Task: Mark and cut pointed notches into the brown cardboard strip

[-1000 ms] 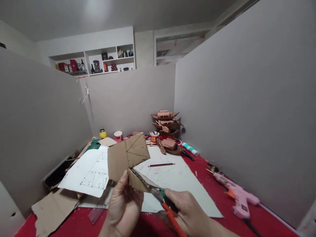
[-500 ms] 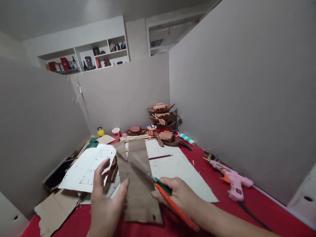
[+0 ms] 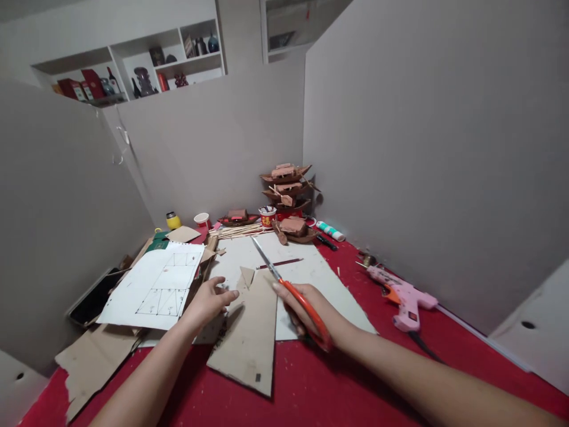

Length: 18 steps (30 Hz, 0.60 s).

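Observation:
My right hand [image 3: 306, 308] is wrapped round the orange handle of a pair of scissors [image 3: 306, 303], whose blades look closed and point away over the white sheet. A piece of brown cardboard [image 3: 253, 341] lies below and left of the scissors, partly on the white sheet and partly on the red cloth. Dark marks show along its left side. By its top edge is a small triangular cardboard scrap [image 3: 247, 276]. Just left of the cardboard, my left hand [image 3: 210, 299] is open, fingers stretched out, holding nothing.
A paper with a line drawing [image 3: 155, 290] lies at left above torn cardboard [image 3: 95, 362]. A pencil [image 3: 280, 263] rests on the white sheet [image 3: 329, 290]. Model boats [image 3: 287, 187] are stacked at the back. On the right lies a pink glue gun [image 3: 402, 296].
The cardboard has dropped flat onto the table and now shows a lighter face, with a small triangle beside it. My left hand has moved forward; the scissors are raised and closed.

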Tool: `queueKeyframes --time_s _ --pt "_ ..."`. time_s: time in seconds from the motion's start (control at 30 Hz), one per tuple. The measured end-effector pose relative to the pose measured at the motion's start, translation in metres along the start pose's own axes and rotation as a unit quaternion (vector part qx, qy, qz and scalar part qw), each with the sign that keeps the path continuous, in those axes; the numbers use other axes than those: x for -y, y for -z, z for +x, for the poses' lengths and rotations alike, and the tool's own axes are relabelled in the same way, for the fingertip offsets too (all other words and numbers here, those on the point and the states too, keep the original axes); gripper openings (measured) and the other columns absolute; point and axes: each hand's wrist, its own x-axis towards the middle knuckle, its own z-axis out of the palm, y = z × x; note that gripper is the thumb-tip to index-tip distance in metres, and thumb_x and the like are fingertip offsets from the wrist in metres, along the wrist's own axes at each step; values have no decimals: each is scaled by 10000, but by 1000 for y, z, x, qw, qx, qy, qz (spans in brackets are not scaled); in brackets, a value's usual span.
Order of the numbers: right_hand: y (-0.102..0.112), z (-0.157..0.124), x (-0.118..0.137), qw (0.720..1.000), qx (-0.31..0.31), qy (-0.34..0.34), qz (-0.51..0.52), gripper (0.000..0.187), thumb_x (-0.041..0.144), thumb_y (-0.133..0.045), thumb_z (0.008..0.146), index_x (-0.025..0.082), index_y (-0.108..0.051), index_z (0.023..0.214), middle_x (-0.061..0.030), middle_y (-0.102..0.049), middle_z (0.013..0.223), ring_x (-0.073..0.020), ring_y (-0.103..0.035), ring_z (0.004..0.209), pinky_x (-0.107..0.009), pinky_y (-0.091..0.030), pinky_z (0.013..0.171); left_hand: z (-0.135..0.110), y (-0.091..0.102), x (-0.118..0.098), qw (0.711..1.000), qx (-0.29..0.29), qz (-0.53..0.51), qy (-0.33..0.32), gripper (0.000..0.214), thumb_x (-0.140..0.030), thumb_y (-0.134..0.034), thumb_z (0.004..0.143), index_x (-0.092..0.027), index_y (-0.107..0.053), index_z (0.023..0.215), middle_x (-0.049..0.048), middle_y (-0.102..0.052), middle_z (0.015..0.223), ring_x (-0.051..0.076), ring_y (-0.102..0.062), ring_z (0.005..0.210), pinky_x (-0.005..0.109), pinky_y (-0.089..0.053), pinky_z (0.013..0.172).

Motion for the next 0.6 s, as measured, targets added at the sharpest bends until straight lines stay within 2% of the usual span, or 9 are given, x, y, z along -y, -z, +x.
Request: queueKeyframes --time_s 0.1,0.2,0.33,0.4,0.47,0.57,0.6 --pt "-1 1 0 999 -18 -39 33 557 742 -414 838 206 -461 696 39 -517 496 -130 -559 395 -209 -415 371 5 -9 0 1000 16 2 3 568 -244 -874 571 -76 -645 1064 26 -658 609 152 -586 530 220 -377 498" --pt "-2 2 2 996 -22 -62 56 529 709 -419 861 192 -496 778 5 -589 561 -158 -657 492 -195 -443 410 8 -21 0 999 36 2 10 395 -215 -864 557 -121 -696 902 -15 -621 506 136 -539 464 219 -347 473" --pt "-3 2 1 996 -9 -61 65 549 717 -410 859 183 -509 773 -16 -619 593 -168 -677 533 -206 -462 444 6 -36 1 993 108 -22 30 155 -215 -811 581 -157 -717 690 29 -696 600 154 -582 498 243 -426 517" --pt "-3 1 1 997 3 -44 62 567 737 -432 836 181 -511 754 -18 -625 612 -165 -669 543 -219 -472 468 2 -39 -1 990 131 -48 29 141 -232 -780 608 -150 -731 712 53 -718 645 173 -614 527 265 -466 552" --pt "0 -1 2 998 13 -22 58 559 744 -472 812 191 -495 735 10 -593 581 -148 -623 504 -226 -462 463 -4 -35 -5 989 123 -78 10 199 -243 -760 635 -148 -739 808 63 -736 699 183 -642 572 274 -491 593" --pt "9 -6 5 1000 12 15 17 517 713 -516 815 214 -456 694 74 -445 486 -110 -455 401 -225 -369 384 -11 -18 -16 989 87 -118 -38 331 -265 -744 672 -162 -713 986 70 -758 846 196 -682 697 288 -516 699" --pt "13 -7 5 999 3 39 -28 503 690 -510 836 214 -456 681 73 -423 493 -108 -424 410 -229 -346 379 -13 -11 -20 988 77 -125 -51 367 -272 -738 679 -167 -699 1029 70 -758 883 201 -687 732 296 -517 729"
